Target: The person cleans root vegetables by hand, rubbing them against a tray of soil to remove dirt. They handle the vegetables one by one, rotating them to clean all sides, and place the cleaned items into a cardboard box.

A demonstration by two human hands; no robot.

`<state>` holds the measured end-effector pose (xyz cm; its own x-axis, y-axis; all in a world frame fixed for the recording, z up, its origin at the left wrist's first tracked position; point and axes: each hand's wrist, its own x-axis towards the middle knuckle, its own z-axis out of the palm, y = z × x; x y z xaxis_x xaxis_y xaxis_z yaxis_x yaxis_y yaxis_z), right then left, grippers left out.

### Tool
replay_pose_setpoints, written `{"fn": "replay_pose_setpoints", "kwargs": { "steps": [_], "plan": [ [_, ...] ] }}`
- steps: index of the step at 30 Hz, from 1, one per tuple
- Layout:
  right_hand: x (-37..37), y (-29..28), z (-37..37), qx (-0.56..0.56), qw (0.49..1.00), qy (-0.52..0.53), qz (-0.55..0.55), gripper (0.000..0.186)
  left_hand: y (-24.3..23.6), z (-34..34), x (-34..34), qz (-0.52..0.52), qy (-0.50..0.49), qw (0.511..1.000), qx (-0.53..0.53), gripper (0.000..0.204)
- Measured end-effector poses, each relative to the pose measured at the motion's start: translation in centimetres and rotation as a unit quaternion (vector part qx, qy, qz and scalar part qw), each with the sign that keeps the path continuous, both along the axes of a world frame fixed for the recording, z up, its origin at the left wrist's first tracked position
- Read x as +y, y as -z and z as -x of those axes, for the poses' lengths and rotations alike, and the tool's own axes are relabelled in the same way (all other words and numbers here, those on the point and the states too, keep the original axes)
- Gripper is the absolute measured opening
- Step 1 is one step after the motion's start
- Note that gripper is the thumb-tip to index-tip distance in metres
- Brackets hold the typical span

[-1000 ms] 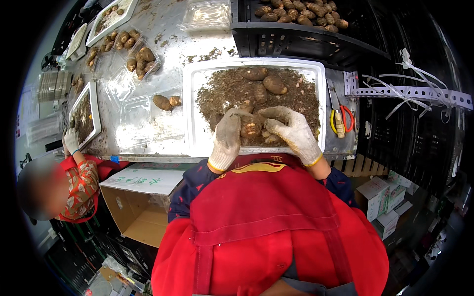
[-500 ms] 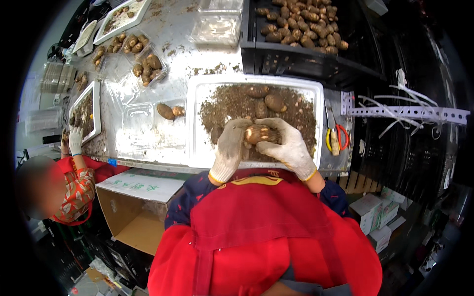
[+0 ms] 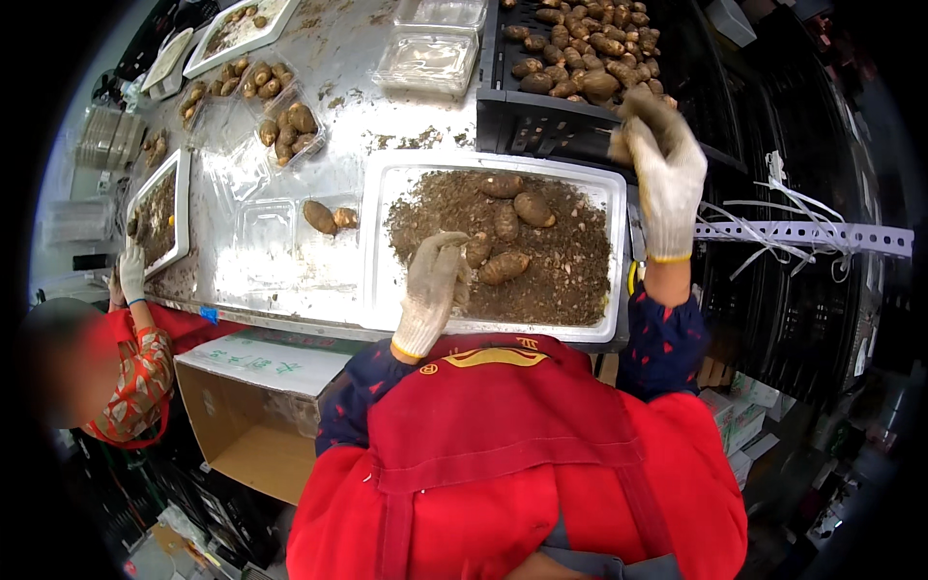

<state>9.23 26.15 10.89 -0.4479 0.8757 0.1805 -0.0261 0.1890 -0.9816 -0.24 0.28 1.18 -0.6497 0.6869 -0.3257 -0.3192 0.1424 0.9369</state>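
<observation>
My gloved left hand [image 3: 433,290] rests at the left part of a white tray [image 3: 375,251] of soil, fingers curled beside loose brown taro tubers [image 3: 505,268]; anything inside its fingers is hidden. My gloved right hand [image 3: 662,169] is raised over the near edge of a black crate [image 3: 522,124] full of small tubers [image 3: 599,48], its fingers bent; what they hold, if anything, I cannot make out. More tubers lie in the upper middle of the tray, and two others [image 3: 320,217] sit in a clear plastic container left of it.
Clear punnets with tubers [image 3: 290,130], stacked empty punnets [image 3: 425,63] and other soil trays [image 3: 174,208] share the metal table. A co-worker in red [image 3: 135,377] works at the left. A perforated rail [image 3: 851,234] with white ties is at right, a cardboard box [image 3: 242,425] below.
My right hand has left the tuber both hands held and moved up and right to the crate. That tuber now lies in the tray; my left hand has shifted slightly left.
</observation>
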Motion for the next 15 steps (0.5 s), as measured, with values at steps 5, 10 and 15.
{"fn": "replay_pose_setpoints", "kwargs": {
  "steps": [5,10,15],
  "plan": [
    [-3.1,5.3,-2.1,-0.282,0.953,-0.111,-0.014,0.031,3.6,1.1,-1.6,0.019,0.017,0.993,0.115,0.033],
    [-4.4,15.8,-1.8,-0.412,0.848,-0.118,-0.310,0.050,0.2,0.3,0.0,0.054,0.020,0.998,-0.023,0.031],
    [-5.3,16.4,-1.3,-0.398,0.866,-0.079,-0.294,0.058,0.3,-0.1,0.0,0.052,0.064,0.996,0.015,0.029]
  ]
}}
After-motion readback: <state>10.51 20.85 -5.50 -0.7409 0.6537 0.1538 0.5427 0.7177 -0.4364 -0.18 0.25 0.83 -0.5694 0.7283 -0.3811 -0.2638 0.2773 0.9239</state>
